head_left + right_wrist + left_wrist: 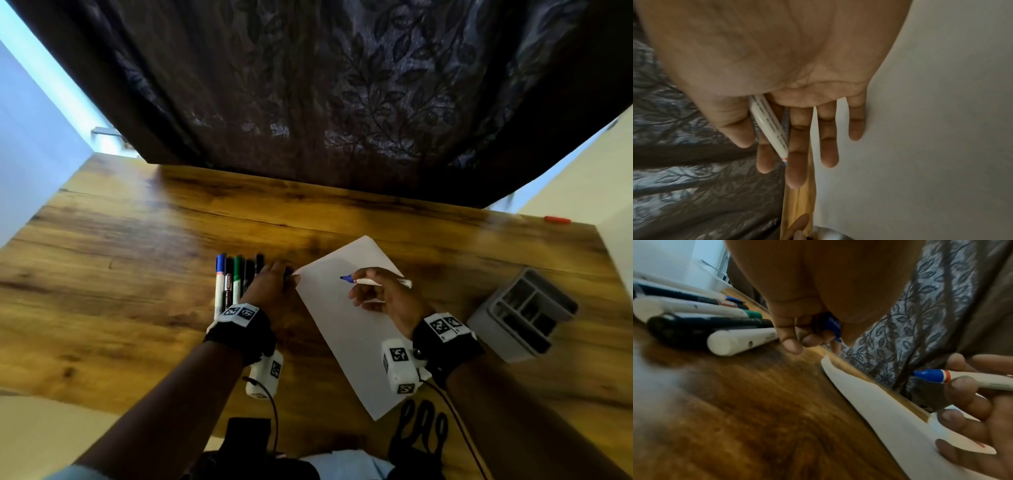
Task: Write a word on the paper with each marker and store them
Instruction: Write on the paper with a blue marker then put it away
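Observation:
A white sheet of paper (346, 329) lies slanted on the wooden table (137, 274). My right hand (368, 286) hovers over its upper part and pinches an uncapped blue marker (376, 281), tip pointing left. The right wrist view shows the marker's white barrel (769, 125) held between thumb and fingers above the paper (920, 146). My left hand (274, 279) sits by the paper's left corner, fingers curled round the blue cap (831, 326). Several capped markers (236, 281) lie side by side just left of that hand.
A grey compartmented organizer (524, 315) stands to the right of the paper. A small red object (557, 220) lies at the table's far right edge. A dark patterned curtain (342, 102) hangs behind the table. Cables (424, 431) trail at the near edge.

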A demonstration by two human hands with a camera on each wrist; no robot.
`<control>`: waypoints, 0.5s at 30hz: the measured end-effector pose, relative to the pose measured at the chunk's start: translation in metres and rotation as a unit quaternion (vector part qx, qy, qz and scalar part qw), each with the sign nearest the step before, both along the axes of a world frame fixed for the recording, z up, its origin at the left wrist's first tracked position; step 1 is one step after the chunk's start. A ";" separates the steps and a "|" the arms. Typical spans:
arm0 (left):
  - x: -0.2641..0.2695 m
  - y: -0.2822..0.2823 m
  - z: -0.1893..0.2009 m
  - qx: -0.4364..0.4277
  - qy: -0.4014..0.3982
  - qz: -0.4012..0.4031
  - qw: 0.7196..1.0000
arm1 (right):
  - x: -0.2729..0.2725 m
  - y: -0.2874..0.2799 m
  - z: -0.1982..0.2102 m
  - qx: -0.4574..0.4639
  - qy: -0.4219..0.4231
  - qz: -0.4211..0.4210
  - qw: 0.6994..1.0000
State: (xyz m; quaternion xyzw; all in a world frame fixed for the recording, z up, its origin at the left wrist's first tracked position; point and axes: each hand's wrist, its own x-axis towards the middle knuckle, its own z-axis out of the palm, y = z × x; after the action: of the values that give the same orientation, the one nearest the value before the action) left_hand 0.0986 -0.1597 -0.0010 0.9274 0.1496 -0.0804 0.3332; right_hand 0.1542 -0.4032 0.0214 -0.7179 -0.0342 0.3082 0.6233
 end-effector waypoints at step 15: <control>-0.004 -0.025 -0.004 0.079 0.072 -0.033 0.994 | 0.035 -0.018 -0.001 -0.065 0.009 0.123 0.990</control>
State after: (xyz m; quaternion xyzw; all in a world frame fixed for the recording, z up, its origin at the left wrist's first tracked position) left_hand 0.0945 -0.1845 -0.0052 0.9472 0.1487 -0.1456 0.2440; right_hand 0.1890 -0.4212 0.0207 -0.7443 -0.0964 0.3903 0.5333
